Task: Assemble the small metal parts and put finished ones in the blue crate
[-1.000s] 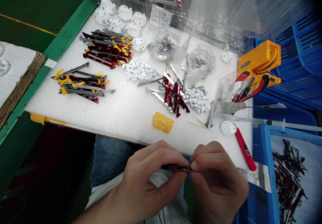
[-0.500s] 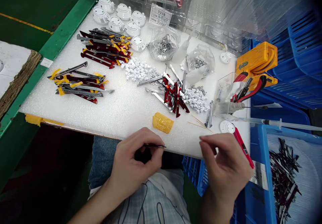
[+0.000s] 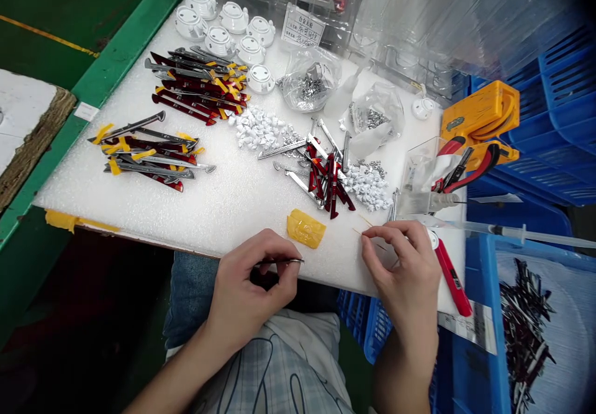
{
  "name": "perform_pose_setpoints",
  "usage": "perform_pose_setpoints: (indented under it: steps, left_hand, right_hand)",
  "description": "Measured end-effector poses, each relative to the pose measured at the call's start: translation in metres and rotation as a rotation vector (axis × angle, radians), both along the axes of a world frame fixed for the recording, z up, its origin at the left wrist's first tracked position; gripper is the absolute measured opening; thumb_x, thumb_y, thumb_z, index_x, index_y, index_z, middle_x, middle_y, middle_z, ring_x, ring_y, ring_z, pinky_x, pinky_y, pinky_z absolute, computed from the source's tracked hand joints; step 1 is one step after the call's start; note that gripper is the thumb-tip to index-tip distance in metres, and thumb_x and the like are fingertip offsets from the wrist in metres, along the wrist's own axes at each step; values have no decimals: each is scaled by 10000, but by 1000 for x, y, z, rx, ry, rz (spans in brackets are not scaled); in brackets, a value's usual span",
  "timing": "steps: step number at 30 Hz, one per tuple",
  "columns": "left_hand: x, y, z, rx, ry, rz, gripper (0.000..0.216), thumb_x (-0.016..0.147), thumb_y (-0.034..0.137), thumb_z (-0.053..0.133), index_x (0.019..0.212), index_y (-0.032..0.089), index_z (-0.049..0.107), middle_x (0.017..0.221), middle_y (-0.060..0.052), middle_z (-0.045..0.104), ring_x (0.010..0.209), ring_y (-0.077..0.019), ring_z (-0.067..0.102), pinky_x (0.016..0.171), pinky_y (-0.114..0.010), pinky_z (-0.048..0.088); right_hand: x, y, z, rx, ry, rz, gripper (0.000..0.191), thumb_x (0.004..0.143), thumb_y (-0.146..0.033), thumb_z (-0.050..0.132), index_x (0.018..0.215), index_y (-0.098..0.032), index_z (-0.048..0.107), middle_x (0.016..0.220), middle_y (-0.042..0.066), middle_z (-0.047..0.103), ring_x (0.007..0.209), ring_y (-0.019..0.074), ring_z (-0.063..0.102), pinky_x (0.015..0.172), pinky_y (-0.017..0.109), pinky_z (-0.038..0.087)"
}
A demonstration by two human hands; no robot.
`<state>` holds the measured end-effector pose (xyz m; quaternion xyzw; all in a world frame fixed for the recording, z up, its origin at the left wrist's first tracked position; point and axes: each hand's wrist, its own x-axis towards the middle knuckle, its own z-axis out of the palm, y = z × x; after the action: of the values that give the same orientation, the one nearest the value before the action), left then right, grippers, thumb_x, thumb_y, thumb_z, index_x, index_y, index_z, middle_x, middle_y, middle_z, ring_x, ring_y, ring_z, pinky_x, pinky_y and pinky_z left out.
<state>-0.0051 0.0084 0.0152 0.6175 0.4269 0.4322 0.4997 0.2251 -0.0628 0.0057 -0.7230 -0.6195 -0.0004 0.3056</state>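
My left hand is closed in a pinch at the table's front edge. Between its thumb and fingers is a thin dark strip-shaped part, seen edge-on and partly hidden. My right hand has thumb and forefinger brought together low over the foam top, on a thin yellowish stick whose end pokes out to the left of the fingertips. Another such stick lies just beyond. Between the hands is a glossy yellow tape-wrapped pad.
Red and silver strip parts lie loose mid-table, beside small white pieces. Yellow-taped strips are bundled at left. White teapot-shaped parts stand behind. A red-handled cutter, a syringe and a blue crate are at right.
My right hand has moved forward and slightly left, down onto the thin sticks, its fingertips closing there. My left hand stays nearly in place with the dark strip.
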Motion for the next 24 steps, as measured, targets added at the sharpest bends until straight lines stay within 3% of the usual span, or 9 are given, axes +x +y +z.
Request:
perform_pose_setpoints:
  steps: [7,12,16,24]
  left_hand:
    - [0,-1,0,12,3,-6,198,847,49,667,790,225,738,698,47,713,581,-102,620,528,-189,465]
    - [-1,-1,0,-7,16,-16,183,846,61,685,796,230,736,706,41,735,583,-115,626,525,-204,468]
    - [0,0,0,-19,34,-15,161,845,94,678,785,228,743,695,34,748,563,-113,624,519,-201,486]
    - [1,-1,-2,14,23,8,188,822,63,670,776,229,745,683,43,770,538,-103,642,510,-176,510]
  right_hand:
    - [-9,-4,15,-4,166,-62,119,1055,-221,699,941,-252,702,856,-11,665,677,157,572,612,305,471]
    - [-34,7,14,13,347,68,142,1028,-132,689,964,-252,729,767,-49,658,624,128,576,559,259,452]
    - [-46,21,8,44,320,180,162,1069,-119,684,1043,-260,761,806,-45,655,639,122,582,572,246,481]
    - [-49,32,-2,22,194,242,174,1120,-119,613,1100,-251,725,910,-15,618,690,134,586,632,266,513]
